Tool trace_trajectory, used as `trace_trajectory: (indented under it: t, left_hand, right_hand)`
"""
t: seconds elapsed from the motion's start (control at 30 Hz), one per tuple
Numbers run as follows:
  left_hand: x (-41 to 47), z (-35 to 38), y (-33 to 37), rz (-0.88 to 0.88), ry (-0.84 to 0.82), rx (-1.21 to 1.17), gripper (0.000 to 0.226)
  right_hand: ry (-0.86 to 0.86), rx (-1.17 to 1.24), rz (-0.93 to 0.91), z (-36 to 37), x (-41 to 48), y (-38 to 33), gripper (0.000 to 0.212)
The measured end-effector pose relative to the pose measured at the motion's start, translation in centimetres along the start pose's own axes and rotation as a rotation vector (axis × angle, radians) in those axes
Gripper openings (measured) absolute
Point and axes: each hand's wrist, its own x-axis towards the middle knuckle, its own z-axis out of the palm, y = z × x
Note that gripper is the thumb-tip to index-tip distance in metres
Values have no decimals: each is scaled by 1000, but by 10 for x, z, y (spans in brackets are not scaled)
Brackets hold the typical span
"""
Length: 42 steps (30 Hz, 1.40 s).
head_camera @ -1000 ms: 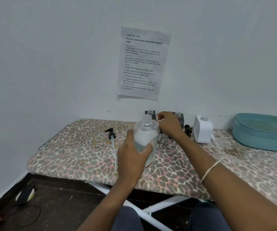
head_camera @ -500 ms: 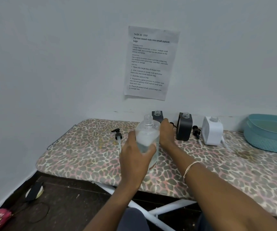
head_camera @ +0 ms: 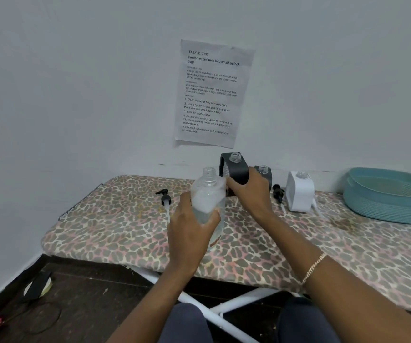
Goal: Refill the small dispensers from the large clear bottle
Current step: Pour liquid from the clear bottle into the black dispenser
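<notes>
Clear large bottle [head_camera: 208, 201] gripped by left hand [head_camera: 192, 233] fingers | right hand [head_camera: 251, 194] fingers clamp black dispenser [head_camera: 236, 169] alongside, probably to ready the pour.

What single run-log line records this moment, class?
left hand holds large clear bottle, upright, uncapped | right hand grips tilted black dispenser | white dispenser untouched | pour not started

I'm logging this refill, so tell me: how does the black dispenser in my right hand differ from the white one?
The black dispenser is dark charcoal; the white dispenser is white. The right hand grips the black dispenser, apparently lifted off the table; the white dispenser stands on it, untouched. Both have open necks with no pump fitted.
</notes>
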Motion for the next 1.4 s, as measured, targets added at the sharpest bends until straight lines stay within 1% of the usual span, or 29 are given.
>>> trace_trajectory:
  t: [0.1, 0.27, 0.47, 0.57, 0.7, 0.8, 0.83, 0.93, 1.2, 1.3, 1.4]
  left_hand:
    - [-1, 1, 0, 8, 0, -20, 63]
    - [-2, 5, -2, 30, -26, -33, 68]
    - [-4, 7, -5, 100, -41, -1, 77]
    - [-7, 6, -2, 124, -58, 8, 78]
    - [-13, 7, 3, 174, -84, 56, 77]
    - [-19, 16, 12, 211, -136, 82, 80]
    - [-21, 15, 12, 212, -137, 92, 80]
    - [-23, 14, 17, 209, -119, 122, 79]
    - [-26, 10, 21, 236, -104, 181, 77]
    - [-25, 10, 21, 277, -85, 215, 77]
    - [-26, 10, 19, 344, -65, 313, 83]
  right_hand:
    - [5, 74, -27, -27, -18, -3, 24]
    - [-12, 68, -31, -64, -57, 11, 20]
    - [13, 87, -44, -92, -102, 30, 21]
    - [22, 73, -45, -96, -115, 37, 24]
    - [8, 58, -59, -97, -123, 39, 21]
    - [23, 54, -43, -105, -126, 49, 26]
    - [4, 42, -43, -103, -127, 49, 30]
    - [-26, -20, -71, -99, -132, 49, 37]
    - [-28, -3, -65, -95, -136, 49, 31]
    - [-25, 31, -59, -94, -138, 50, 31]
    - [-27, 32, -58, -95, -140, 49, 33]
